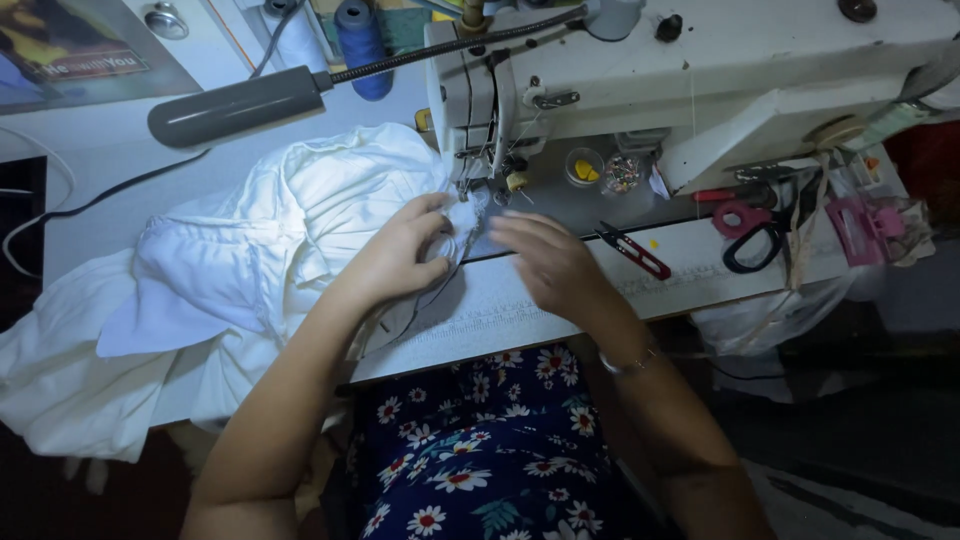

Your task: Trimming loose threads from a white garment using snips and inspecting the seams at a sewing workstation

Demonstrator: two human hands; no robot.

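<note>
White fabric bunched on worktop, one edge fed under sewing machine needle; most of cloth heaped left of machine, likely seam only partly run. Left hand fingers curled, pinching fabric just before needle. Right hand flat, fingers loosely spread, pressing cloth. Red snips, scissors right of needle, crowding that side. Open room left; worktop front edge close below hands.

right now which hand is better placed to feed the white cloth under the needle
Probably the left hand: it already rests on the white cloth, fingers just beside the needle. The right hand lies to the side, mostly on the table.
</note>
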